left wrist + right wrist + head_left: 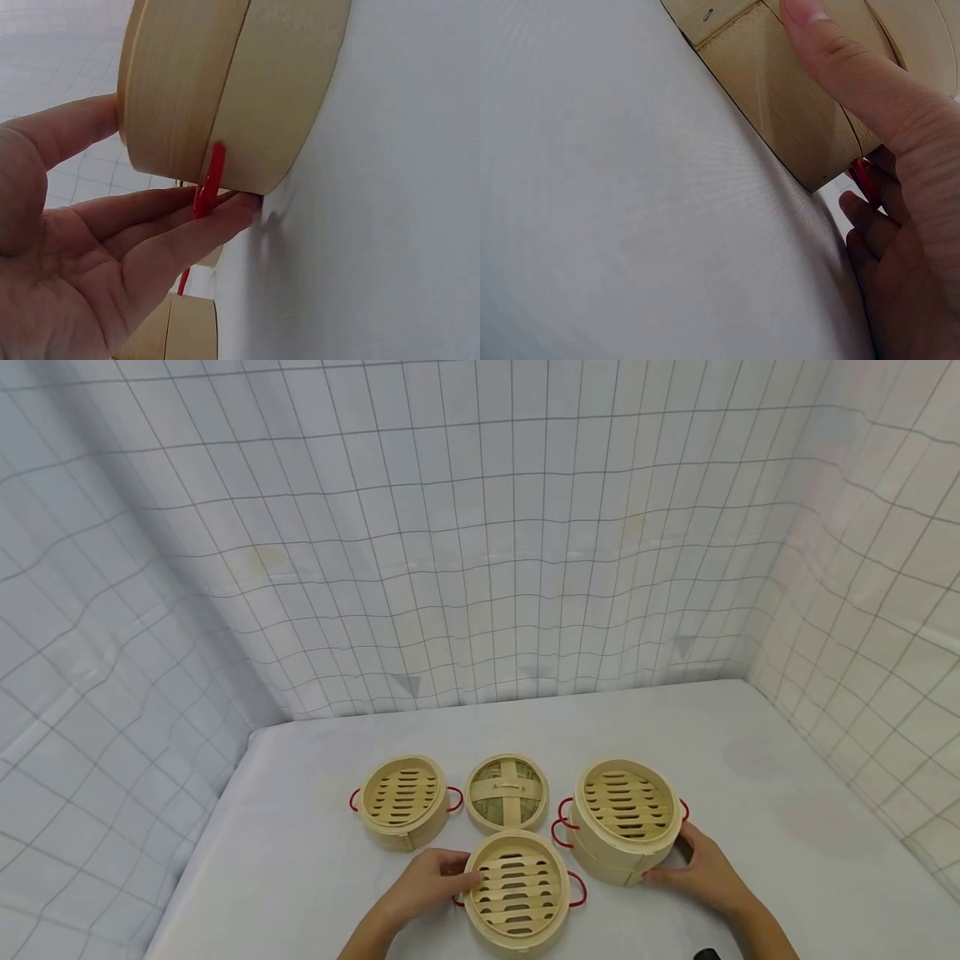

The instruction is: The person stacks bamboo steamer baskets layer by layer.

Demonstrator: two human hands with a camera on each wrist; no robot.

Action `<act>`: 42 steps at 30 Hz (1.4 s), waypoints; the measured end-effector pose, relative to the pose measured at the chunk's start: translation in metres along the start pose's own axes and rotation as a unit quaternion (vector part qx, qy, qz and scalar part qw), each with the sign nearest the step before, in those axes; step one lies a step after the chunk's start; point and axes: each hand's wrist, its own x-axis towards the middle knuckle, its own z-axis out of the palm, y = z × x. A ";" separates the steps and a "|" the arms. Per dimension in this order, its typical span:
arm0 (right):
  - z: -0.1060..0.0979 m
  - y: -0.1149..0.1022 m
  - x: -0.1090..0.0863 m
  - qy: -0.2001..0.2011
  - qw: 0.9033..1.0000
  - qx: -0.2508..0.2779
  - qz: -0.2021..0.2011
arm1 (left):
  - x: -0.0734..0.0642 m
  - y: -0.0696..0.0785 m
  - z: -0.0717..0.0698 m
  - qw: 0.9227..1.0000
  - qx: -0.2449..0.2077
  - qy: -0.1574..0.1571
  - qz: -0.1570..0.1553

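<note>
My left hand (426, 887) holds the left side of a round bamboo steamer basket (517, 865) with a slatted base and red handles. In the left wrist view, the thumb touches its rim and the fingers (161, 247) lie at the side by the red handle (211, 180). On the right, two bamboo steamer baskets stand stacked (609, 858). My right hand (703, 875) grips that stack low on its right side. In the right wrist view, its thumb (847, 60) presses the wooden wall, with the fingers behind near a red handle (864, 182).
Behind the front basket lies a round bamboo lid (508, 790) with crossed strips. Another steamer basket (402, 798) with red handles stands at the left. A small black object (707, 954) shows at the bottom edge. White grid-patterned cloth (487, 527) hangs around the white table (315, 827).
</note>
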 end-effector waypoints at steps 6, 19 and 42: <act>0.000 0.000 0.000 0.001 1.000 -0.001 -0.003 | 0.003 -0.004 0.002 1.000 -0.003 -0.005 -0.017; -0.001 -0.001 0.000 0.001 1.000 0.004 -0.011 | 0.004 -0.010 0.001 0.998 -0.040 0.017 -0.044; 0.000 0.001 0.000 -0.002 1.000 0.006 0.004 | 0.001 -0.003 0.003 0.994 -0.071 0.054 -0.055</act>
